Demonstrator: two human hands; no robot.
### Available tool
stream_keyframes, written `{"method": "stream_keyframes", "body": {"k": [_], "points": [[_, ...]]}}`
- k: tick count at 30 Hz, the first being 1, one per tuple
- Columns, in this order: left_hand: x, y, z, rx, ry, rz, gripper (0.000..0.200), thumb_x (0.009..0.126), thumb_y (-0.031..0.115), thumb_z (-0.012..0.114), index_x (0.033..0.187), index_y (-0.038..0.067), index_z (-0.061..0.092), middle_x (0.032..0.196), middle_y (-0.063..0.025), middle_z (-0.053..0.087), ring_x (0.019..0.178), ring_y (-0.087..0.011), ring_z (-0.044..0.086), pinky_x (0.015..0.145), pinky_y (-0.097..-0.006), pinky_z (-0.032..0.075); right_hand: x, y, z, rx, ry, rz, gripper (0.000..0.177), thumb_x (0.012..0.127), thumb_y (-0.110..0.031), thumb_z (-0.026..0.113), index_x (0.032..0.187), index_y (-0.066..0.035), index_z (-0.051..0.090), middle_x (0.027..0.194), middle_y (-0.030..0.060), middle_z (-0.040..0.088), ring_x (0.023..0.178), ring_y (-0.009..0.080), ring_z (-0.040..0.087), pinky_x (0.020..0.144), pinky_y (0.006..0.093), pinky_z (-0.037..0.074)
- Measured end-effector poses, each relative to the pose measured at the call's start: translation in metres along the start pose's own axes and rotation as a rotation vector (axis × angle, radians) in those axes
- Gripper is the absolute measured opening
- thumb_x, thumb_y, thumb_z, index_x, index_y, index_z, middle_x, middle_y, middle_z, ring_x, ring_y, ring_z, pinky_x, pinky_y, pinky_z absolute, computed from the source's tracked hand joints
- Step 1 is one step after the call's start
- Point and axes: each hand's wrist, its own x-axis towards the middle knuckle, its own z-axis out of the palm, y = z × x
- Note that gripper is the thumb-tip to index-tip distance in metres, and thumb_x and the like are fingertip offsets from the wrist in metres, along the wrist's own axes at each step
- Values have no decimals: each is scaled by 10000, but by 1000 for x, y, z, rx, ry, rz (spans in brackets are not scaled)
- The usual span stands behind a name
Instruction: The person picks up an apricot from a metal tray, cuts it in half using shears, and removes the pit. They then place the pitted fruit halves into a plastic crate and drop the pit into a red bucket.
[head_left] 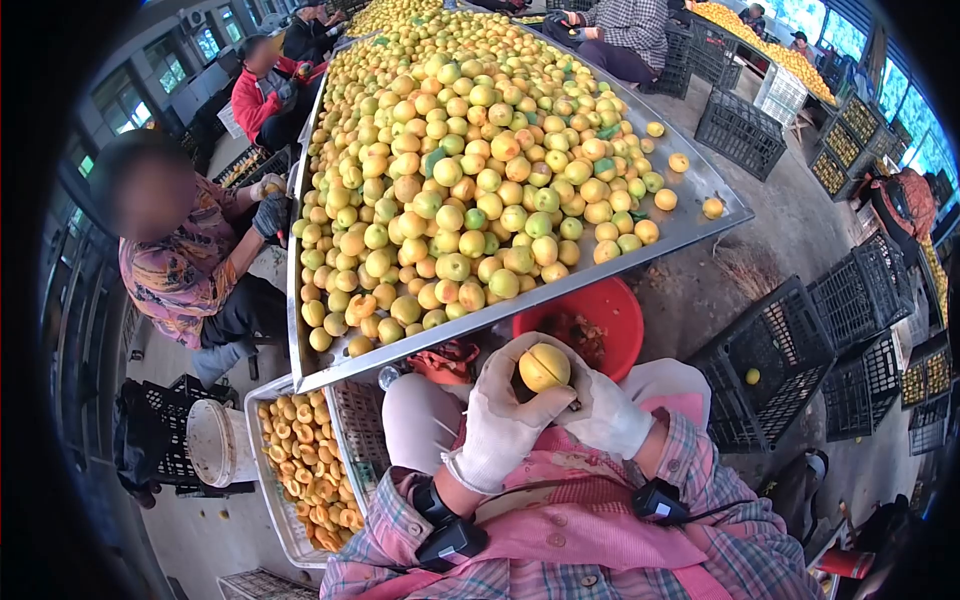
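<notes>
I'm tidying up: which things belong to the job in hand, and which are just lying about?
Likely job:
apricot between left hand and right hand
apricot pile, metal table
red basin
white crate of halved apricots

Likely lying about:
white bucket
black crates, right

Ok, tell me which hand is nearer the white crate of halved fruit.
Left. The left hand is to the right of the white crate; the right hand lies farther right, beyond the left one.
</notes>
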Motion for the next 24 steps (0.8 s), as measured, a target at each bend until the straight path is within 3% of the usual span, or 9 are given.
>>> {"method": "stream_keyframes", "body": {"k": [4, 6, 9, 13, 15, 16, 19, 21, 24], "points": [[1, 3, -1, -41, -13, -132, 522, 758, 200, 779, 1198, 27, 558, 1043, -127, 638, 988, -246, 623, 852, -368, 497, -2, -12, 1, -7, -14, 56, 746, 832, -119, 641, 1463, -34, 253, 1211, 242, 582, 1133, 361, 588, 946, 395, 483], [1, 5, -3, 67, -44, -89, 524, 769, 233, 772, 1194, 23, 547, 1051, -145, 633, 969, -277, 630, 841, -374, 502, -4, -19, 1, 51, 115, -81, 797, 801, -56, 666, 1481, -67, 250, 1345, 208, 501, 1237, 322, 528, 1022, 374, 436], [3, -4, -5, 179, -59, -10, 554, 756, 274, 780, 1189, 24, 543, 1046, -169, 630, 955, -321, 631, 823, -391, 508, 0, -20, -3, 55, 92, -236, 825, 770, 16, 676, 1480, -79, 268, 1445, 152, 411, 1331, 255, 438, 1082, 350, 376], [1, 2, -5, 322, -40, 35, 549, 748, 304, 779, 1166, 33, 547, 1054, -189, 623, 951, -350, 625, 807, -411, 510, 2, -18, -2, 103, 15, -176, 791, 762, 48, 669, 1455, -74, 309, 1421, 111, 431, 1322, 218, 430, 1092, 334, 356], [2, 13, -5, 503, -45, 43, 475, 741, 224, 773, 1096, 11, 542, 942, -98, 619, 867, -182, 626, 770, -311, 510, 2, -20, 3, 222, 15, -169, 784, 748, 40, 702, 1432, -44, 328, 1374, 121, 449, 1259, 227, 469, 1074, 328, 371], [4, 13, -7, 503, -42, 44, 475, 741, 224, 773, 1096, 11, 542, 942, -98, 619, 867, -182, 626, 770, -311, 510, 3, -22, 3, 221, 13, -171, 784, 748, 40, 702, 1432, -44, 328, 1374, 121, 449, 1259, 227, 469, 1074, 328, 371], [7, 16, -11, 583, -72, 68, 451, 698, 239, 784, 1016, 15, 555, 907, -121, 635, 829, -209, 641, 755, -326, 511, 7, -24, 3, 252, -9, -178, 783, 721, 96, 664, 1418, -57, 342, 1348, 90, 441, 1249, 195, 450, 1073, 321, 362], [7, 23, -11, 361, -83, 60, 467, 682, 324, 805, 949, 12, 584, 850, -159, 638, 791, -341, 646, 705, -397, 518, 10, -22, 4, 385, -87, -132, 728, 724, 86, 659, 1379, -77, 387, 1302, 88, 476, 1221, 189, 474, 1058, 316, 368], [5, -6, -17, 367, -50, 126, 426, 680, 306, 803, 919, 22, 593, 834, -153, 636, 765, -334, 645, 665, -388, 520, 9, -23, 7, 404, -93, -122, 718, 715, 94, 656, 1362, -79, 397, 1274, 81, 491, 1191, 185, 487, 1045, 315, 373]]}}
